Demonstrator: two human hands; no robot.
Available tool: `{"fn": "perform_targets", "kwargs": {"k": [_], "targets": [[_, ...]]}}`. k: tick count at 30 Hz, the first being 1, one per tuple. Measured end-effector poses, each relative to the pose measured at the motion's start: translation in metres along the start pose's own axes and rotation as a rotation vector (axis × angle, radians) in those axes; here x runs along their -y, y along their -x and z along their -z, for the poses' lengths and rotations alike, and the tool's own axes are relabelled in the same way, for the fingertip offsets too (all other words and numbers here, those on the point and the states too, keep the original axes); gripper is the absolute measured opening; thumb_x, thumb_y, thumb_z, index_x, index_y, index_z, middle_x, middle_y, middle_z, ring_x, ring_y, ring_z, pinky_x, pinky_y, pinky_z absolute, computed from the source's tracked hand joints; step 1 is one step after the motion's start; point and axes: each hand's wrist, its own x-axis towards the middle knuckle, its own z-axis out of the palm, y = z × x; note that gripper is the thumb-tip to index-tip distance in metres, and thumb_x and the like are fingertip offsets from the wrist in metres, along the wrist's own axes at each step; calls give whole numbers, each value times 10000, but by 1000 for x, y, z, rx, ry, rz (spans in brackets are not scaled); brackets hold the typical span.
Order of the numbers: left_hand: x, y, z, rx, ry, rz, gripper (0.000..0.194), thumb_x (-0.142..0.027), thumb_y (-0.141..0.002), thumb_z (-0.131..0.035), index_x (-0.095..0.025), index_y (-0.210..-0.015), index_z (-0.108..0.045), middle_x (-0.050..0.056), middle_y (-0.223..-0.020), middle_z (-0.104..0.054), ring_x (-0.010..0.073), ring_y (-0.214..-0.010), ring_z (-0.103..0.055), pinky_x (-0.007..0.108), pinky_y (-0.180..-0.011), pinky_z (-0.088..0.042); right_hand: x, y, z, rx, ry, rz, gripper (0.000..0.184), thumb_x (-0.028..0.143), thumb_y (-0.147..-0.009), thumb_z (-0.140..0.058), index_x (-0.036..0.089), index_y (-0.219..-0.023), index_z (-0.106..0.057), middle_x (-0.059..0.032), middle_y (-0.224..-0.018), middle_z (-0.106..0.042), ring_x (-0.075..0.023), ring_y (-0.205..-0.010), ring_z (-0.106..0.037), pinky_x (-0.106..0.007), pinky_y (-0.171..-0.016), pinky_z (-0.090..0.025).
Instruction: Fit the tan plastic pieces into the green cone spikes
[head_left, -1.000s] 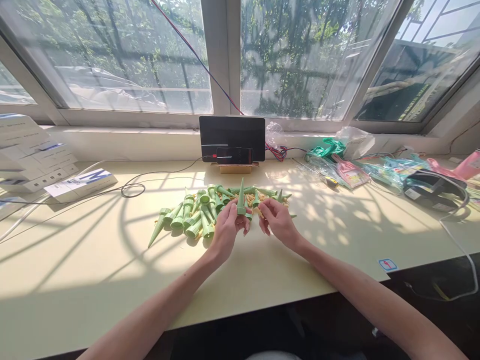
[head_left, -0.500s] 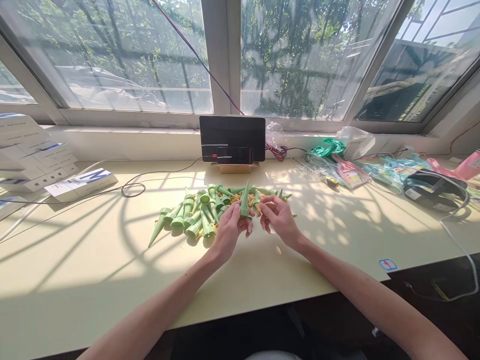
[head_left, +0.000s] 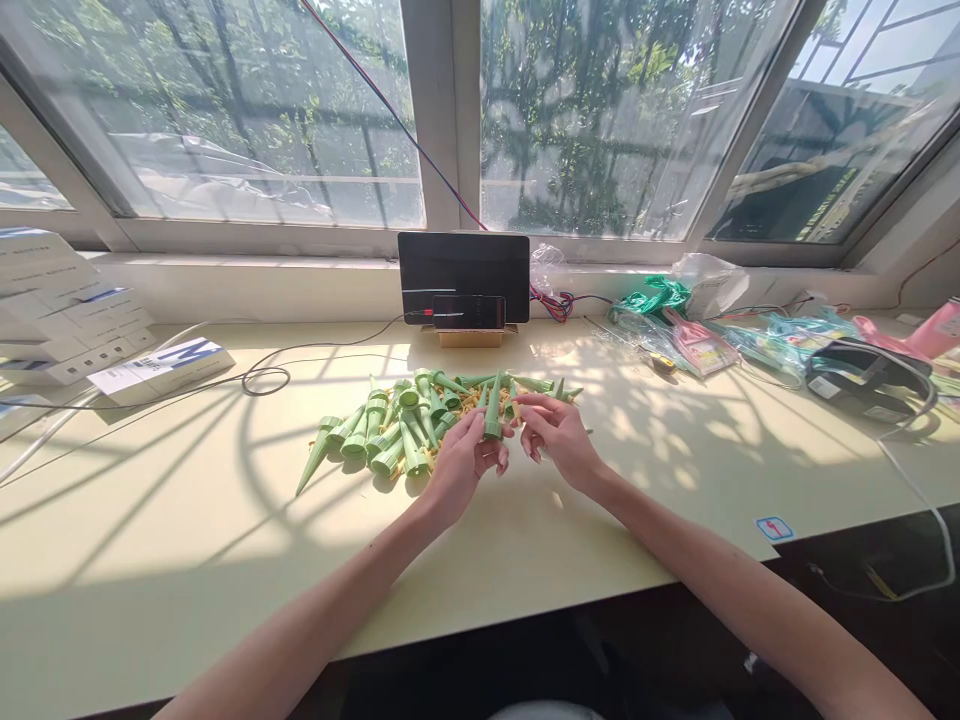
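Observation:
My left hand is closed around the ribbed base of a green plastic watering spike, whose point faces up. Just to its right, my right hand pinches a small yellow piece between thumb and forefinger; its exact shape is too small to make out. The two hands are close together but apart. A pile of similar green spikes lies on the table to the left of and behind my hands. Small yellow pieces are scattered among and behind them, partly hidden by my fingers.
A tablet and a phone stand in a holder beneath the window. White boxes are stacked at the left, with a black cable nearby. Plastic bags and a black headset-like object lie at the right.
The spike in my left hand has dropped slightly and moved a little right. My right hand, still pinching, has shifted only slightly. The pile looks the same.

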Motion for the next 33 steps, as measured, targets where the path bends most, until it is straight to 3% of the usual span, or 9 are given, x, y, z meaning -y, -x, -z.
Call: {"fn": "perform_targets", "kwargs": {"k": [12,21,28,33], "targets": [[0,-2,2,18,101,70,180,-327,-885,-625,-151,-921,-617,60,-886,-629,138,-603,-590,295,-566,-473,0,-1,2,-5,-50,-14,414,470,-743,-826,190,-886,-557,40,-650,-645,-92,-407,-552,-202,-344,-372],[-2,1,-2,-10,17,57,330,-392,-803,-750,-180,-1018,-617,11,-846,-584,130,-634,-606,285,-616,-489,1,0,0,6,33,28,422,499,-772,-797,204,-864,-511,30,-758,-624,-131,-489,-645,-218,-352,-439],[-3,0,-2,-70,-45,83,390,-416,-750,-783,-176,-967,-564,-17,-774,-534,133,-576,-586,291,-562,-469,4,3,-2,-3,45,43,393,497,-779,-789,213,-817,-521,64,-640,-513,-86,-486,-497,-207,-376,-409],[-1,0,1,-94,-60,78,353,-401,-751,-781,-172,-911,-566,-29,-732,-510,116,-555,-546,269,-527,-431,4,4,0,29,3,54,356,466,-806,-773,223,-840,-515,73,-590,-521,-93,-493,-471,-206,-395,-400]]}}
